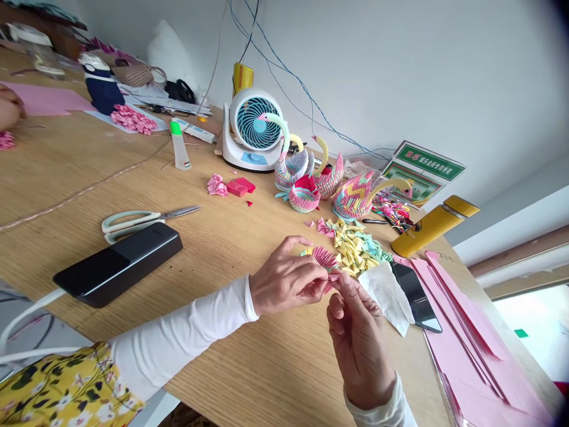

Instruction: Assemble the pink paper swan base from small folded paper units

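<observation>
Just below and right of the frame's centre, the left hand [290, 276] and right hand [359, 332] pinch a small pink paper [333, 277] between their fingertips, near yellow pieces [351, 244].

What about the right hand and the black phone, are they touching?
Apart: the head view shows the white tissue lying between the right hand and the phone.
</observation>
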Tool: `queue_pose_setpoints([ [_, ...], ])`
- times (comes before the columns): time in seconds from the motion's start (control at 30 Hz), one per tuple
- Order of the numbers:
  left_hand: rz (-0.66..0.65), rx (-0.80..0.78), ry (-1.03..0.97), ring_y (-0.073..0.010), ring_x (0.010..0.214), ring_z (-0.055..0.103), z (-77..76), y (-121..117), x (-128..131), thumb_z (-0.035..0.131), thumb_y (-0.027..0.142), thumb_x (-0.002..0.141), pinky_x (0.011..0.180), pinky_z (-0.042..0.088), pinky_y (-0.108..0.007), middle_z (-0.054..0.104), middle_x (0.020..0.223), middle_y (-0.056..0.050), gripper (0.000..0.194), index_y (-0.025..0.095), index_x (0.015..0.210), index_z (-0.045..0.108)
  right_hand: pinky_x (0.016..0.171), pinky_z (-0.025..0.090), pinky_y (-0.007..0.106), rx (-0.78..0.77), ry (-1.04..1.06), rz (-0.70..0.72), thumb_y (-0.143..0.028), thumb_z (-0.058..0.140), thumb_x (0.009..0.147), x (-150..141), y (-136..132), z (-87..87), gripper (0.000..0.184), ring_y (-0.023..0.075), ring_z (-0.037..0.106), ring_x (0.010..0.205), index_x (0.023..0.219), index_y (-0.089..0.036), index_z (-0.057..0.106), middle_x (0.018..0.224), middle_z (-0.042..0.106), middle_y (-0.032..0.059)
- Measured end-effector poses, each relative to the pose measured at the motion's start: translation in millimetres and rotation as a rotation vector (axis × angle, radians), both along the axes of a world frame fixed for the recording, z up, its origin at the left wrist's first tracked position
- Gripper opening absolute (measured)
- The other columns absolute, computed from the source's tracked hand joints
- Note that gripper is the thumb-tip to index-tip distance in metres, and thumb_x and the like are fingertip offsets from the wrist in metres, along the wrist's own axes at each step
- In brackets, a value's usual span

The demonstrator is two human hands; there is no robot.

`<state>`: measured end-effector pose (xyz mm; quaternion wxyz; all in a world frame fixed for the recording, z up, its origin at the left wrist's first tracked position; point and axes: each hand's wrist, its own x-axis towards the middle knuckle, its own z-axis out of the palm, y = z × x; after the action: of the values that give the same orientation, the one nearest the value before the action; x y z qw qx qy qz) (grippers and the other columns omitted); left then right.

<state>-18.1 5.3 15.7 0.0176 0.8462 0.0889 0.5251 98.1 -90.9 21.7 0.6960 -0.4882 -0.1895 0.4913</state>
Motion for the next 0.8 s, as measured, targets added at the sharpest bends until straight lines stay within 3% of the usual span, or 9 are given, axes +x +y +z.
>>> queue_pose_setpoints([
  [0.1,-0.130,-0.471,-0.045,-0.0094,0.061,0.057,3.6,-5,2,0.057,0.018,0.080,0.077,0.050,-0.030,0.063,0.066,0.002,0.008,0.016,0.072,0.056,0.042,0.039,0.009,0.053,-0.031,0.034,-0.035,0.075,0.073,5,0,6.5,0.022,0.0017,0.044,0.050,0.090,-0.021,0.072,0.065,0.056,-0.0035],
  [0.17,-0.317,-0.905,-0.020,-0.0090,0.057,0.056,6.2,-7,3,0.058,0.023,0.080,0.056,0.048,-0.022,0.061,0.068,0.000,0.010,0.014,0.075,0.057,0.049,0.044,0.011,0.094,-0.068,0.066,-0.032,0.076,0.071,10,0,10.6,0.022,0.0033,0.050,0.056,0.091,-0.022,0.073,0.069,0.060,-0.0023],
  [0.23,-0.555,-1.249,-0.018,-0.0072,0.050,0.054,7.7,-8,4,0.060,0.028,0.081,0.046,0.044,-0.019,0.060,0.068,0.000,0.016,0.012,0.079,0.056,0.048,0.044,0.011,0.125,-0.111,0.122,-0.029,0.077,0.071,16,0,12.7,0.022,0.0038,0.050,0.056,0.092,-0.024,0.074,0.069,0.061,-0.0015],
  [0.37,-0.901,-1.555,-0.031,-0.0053,0.044,0.052,8.4,-7,6,0.065,0.031,0.079,0.043,0.043,-0.018,0.061,0.068,0.000,0.020,0.011,0.079,0.060,0.036,0.034,0.012,0.182,-0.205,0.224,-0.030,0.072,0.076,27,0,8.3,0.022,0.0040,0.044,0.046,0.097,-0.026,0.073,0.061,0.059,-0.0018],
  [0.5,-1.074,-1.721,-0.028,-0.0039,0.046,0.053,8.6,-8,5,0.066,0.028,0.078,0.044,0.041,-0.016,0.060,0.067,0.001,0.018,0.011,0.072,0.062,0.033,0.032,0.013,0.219,-0.281,0.193,-0.030,0.073,0.074,29,1,1.8,0.019,0.0056,0.048,0.049,0.093,-0.026,0.074,0.074,0.065,0.0014],
  [0.63,-1.083,-1.706,0.017,-0.0031,0.044,0.051,9.1,-7,4,0.066,0.031,0.079,0.046,0.039,-0.017,0.058,0.064,0.002,0.020,0.012,0.072,0.063,0.034,0.031,0.014,0.231,-0.285,0.143,-0.030,0.074,0.073,23,2,5.5,0.015,0.0056,0.049,0.052,0.087,-0.025,0.074,0.081,0.067,0.0019],
  [0.73,-0.872,-1.521,0.036,-0.0061,0.047,0.051,9.0,0,1,0.061,0.039,0.083,0.047,0.042,-0.020,0.060,0.066,0.000,0.026,0.013,0.081,0.063,0.038,0.033,0.014,0.201,-0.259,0.045,-0.030,0.075,0.072,22,4,10.4,0.016,0.0051,0.047,0.053,0.087,-0.025,0.074,0.080,0.067,0.0011],
  [0.8,-0.598,-1.270,0.054,-0.0101,0.059,0.057,6.3,7,-3,0.058,0.039,0.085,0.057,0.048,-0.024,0.064,0.076,-0.003,0.026,0.014,0.091,0.063,0.042,0.035,0.015,0.171,-0.268,-0.024,-0.031,0.076,0.070,25,6,10.1,0.018,0.0056,0.048,0.056,0.087,-0.025,0.074,0.086,0.068,0.0015],
])
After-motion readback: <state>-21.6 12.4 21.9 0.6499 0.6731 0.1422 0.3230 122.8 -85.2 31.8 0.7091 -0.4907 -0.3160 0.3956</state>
